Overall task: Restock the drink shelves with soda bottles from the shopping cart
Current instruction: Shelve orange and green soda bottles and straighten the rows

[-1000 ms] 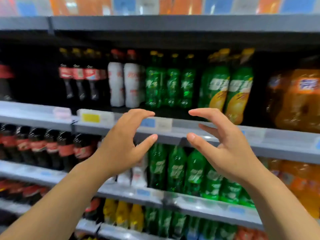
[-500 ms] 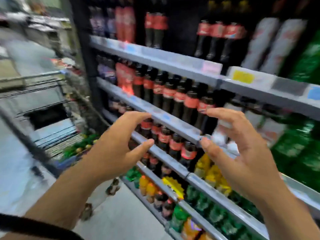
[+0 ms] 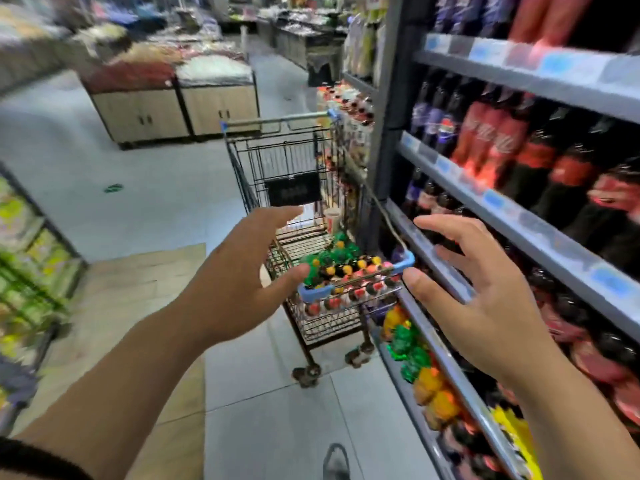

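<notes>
One wide-angle view from my own head, facing forward and down along the aisle, my left hand (image 3: 235,282) and right hand (image 3: 485,306) near the lens, shopping cart (image 3: 277,120) farther ahead at centre, drink shelves (image 3: 519,219) close along the right, store floor stretching far left.

We see a brightly lit store aisle under cool, diffuse light, apparently from above; its source lies outside our view. The floor (image 3: 145,202) reads pale blue-grey, and the shadows on it are soft and faint. Motion blur smears most of the frame. The shelves (image 3: 540,233) streak and their labels are unreadable, while the far displays (image 3: 214,98) dissolve into colour. The left hand (image 3: 235,282), right hand (image 3: 485,299) and cart (image 3: 325,323) look sharper, though still soft. The shelf recesses fall dark behind the bottles (image 3: 485,143), whose red labels glow oversaturated. Wide-angle distortion bends the shelf edges and stretches the forearms toward the corners.
</notes>
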